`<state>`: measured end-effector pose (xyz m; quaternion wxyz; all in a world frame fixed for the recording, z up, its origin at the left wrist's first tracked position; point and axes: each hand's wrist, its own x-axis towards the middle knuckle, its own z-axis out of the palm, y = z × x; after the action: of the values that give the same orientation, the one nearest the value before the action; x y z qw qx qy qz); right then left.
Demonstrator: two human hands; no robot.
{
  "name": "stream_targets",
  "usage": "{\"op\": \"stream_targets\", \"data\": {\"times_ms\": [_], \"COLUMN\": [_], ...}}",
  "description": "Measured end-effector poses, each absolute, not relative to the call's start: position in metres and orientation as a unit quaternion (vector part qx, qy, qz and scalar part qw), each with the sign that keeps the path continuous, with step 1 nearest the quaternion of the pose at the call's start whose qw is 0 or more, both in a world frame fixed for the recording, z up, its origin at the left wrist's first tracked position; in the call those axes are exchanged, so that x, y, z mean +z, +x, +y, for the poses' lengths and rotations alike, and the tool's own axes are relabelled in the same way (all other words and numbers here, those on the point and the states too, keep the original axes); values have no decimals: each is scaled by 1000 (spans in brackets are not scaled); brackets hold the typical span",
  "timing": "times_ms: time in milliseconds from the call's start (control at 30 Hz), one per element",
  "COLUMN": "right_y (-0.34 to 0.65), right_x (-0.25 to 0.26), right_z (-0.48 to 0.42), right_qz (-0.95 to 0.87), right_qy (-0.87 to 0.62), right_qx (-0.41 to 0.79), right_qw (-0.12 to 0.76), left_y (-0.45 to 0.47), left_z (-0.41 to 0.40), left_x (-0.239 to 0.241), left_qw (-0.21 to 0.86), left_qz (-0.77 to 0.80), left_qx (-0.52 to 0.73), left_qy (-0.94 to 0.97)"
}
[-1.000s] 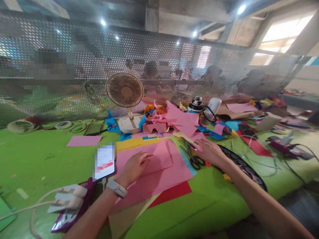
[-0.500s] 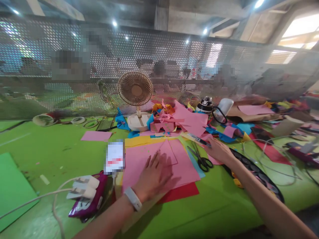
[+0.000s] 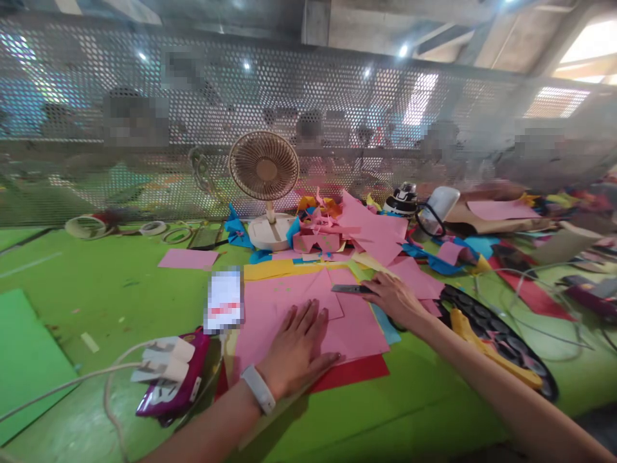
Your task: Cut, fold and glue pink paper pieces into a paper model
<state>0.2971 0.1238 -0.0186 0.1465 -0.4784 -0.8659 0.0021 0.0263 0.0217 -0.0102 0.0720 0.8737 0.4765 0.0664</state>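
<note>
My left hand [image 3: 301, 347], with a white band on its wrist, lies flat on the pink paper sheets [image 3: 260, 308], fingers spread and holding nothing. A smaller pink piece [image 3: 332, 305] is on top, partly under its fingers. Closed around the dark handle of a utility knife [image 3: 349, 289] is my right hand [image 3: 393, 296]; the silver blade points left, over the upper part of the pink sheets. Yellow paper [image 3: 270, 270] and red paper [image 3: 354, 375] stick out from beneath the stack. Blue paper [image 3: 385, 321] shows at its right side, under my right hand.
A phone [image 3: 224, 299] and purple power strip [image 3: 176, 379] with plugs sit left of the stack. Behind it stand a fan [image 3: 265, 167] and a heap of paper scraps [image 3: 328, 235]. A black tray [image 3: 511, 334] and yellow tool [image 3: 491, 350] lie near my right forearm.
My right hand has moved left and down with the utility knife, bringing the blade over the pink paper and covering the scissors. My left hand stays on the sheets, with the thumb more spread.
</note>
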Motion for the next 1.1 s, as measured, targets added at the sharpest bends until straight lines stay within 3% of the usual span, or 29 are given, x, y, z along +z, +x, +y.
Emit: {"op": "stream_targets", "data": {"times_ms": [1100], "right_y": [296], "right_x": [-20], "right_z": [74], "right_qz": [-898], "right_qy": [-417], "right_qx": [-4], "right_qw": [140], "left_y": [29], "left_z": [22], "left_x": [-16], "left_qw": [66], "left_qz": [476], "left_qx": [79], "left_qy": [873]}}
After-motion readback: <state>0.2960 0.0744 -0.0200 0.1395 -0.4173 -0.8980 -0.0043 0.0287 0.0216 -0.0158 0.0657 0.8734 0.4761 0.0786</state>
